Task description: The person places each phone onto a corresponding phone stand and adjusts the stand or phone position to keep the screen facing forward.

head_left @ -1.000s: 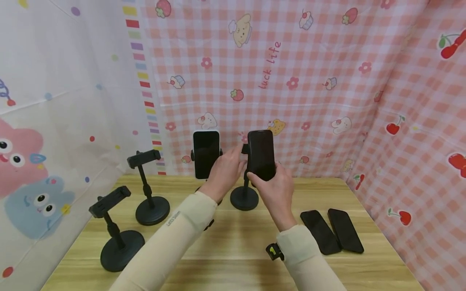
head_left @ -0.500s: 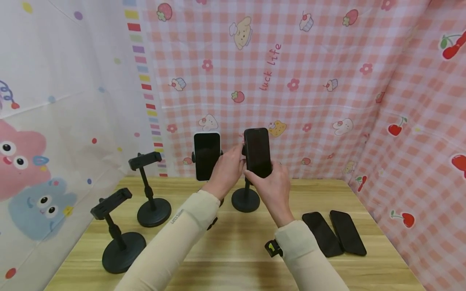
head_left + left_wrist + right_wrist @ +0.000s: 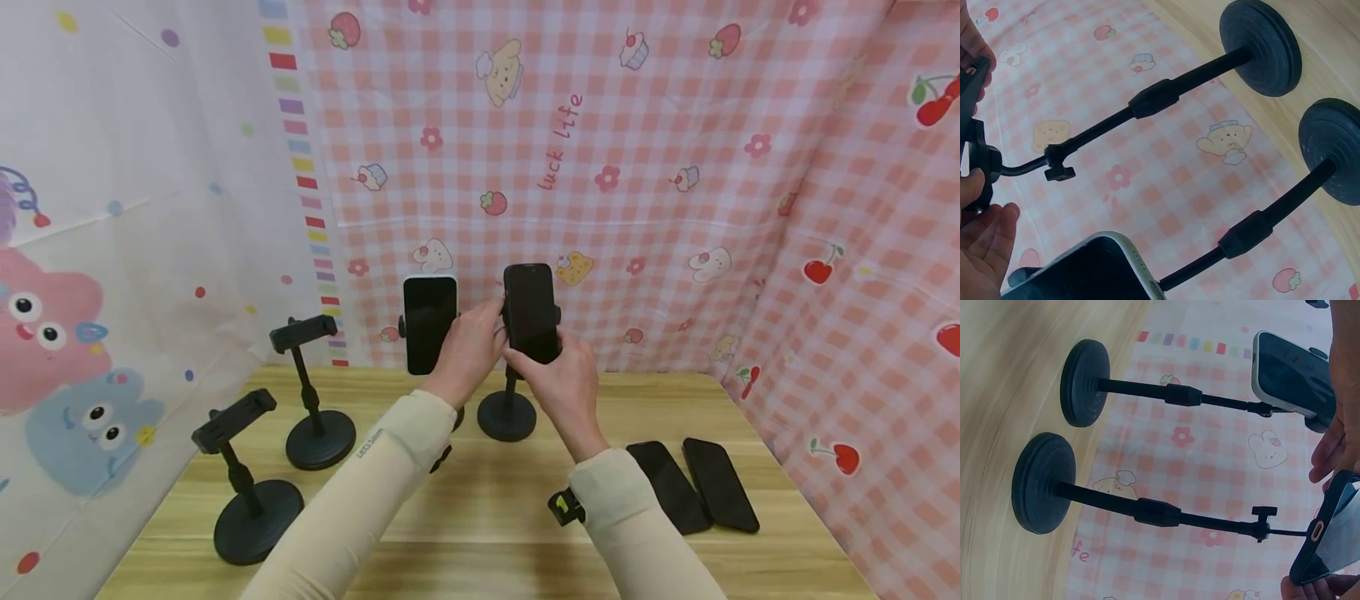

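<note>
While a pink checked cloth (image 3: 645,108) hangs behind the held phone (image 3: 531,308), a wooden worktop (image 3: 495,517) spreads below it; well to the left of the held phone stand a near stand (image 3: 258,521) and a far stand (image 3: 321,439); the neighbouring stand (image 3: 1085,383) is just left of it, mostly hidden by an arm in the head view; directly beneath it rises the supporting stand (image 3: 507,417); the right hand (image 3: 562,375) grips the held phone's lower end, thumb across the front, fingers behind; the left hand (image 3: 468,350) pinches the clamp (image 3: 557,315) beside that phone's left edge; the white-edged phone (image 3: 429,323) is upright, left of the held phone; the left dark phone (image 3: 670,487) and the right dark phone (image 3: 722,485) lie flat to its right, nearer the person; the held phone's long axis runs nearly upright, across the clamp's sideways span, the right hand being nearer since it is on the phone itself; how firmly the clamp bites cannot be told.
</note>
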